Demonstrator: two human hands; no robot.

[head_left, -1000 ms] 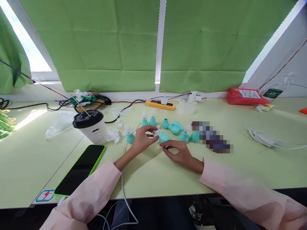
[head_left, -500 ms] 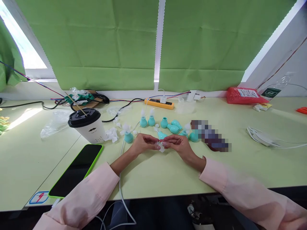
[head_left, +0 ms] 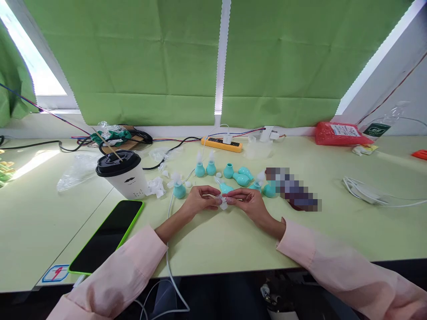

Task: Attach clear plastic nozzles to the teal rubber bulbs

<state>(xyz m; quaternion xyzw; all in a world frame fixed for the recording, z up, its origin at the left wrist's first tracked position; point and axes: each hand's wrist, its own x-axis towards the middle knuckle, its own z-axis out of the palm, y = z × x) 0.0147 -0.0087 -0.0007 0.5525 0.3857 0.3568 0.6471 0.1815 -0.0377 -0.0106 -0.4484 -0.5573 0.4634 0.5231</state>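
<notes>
Since a second earlier, the left hand (head_left: 198,202) and right hand (head_left: 251,206) had come together, pinching a small translucent piece (head_left: 223,205) between their fingertips. The piece was just on the near side of a teal bulb (head_left: 226,188); more teal bulbs (head_left: 240,178) stood and lay farther off. Pale tabletop (head_left: 230,244) stretched from the hands to its near edge, with a white cable (head_left: 169,264) crossing at left. Left lay the phone (head_left: 108,235); well to the right, a coiled white cord (head_left: 363,191).
</notes>
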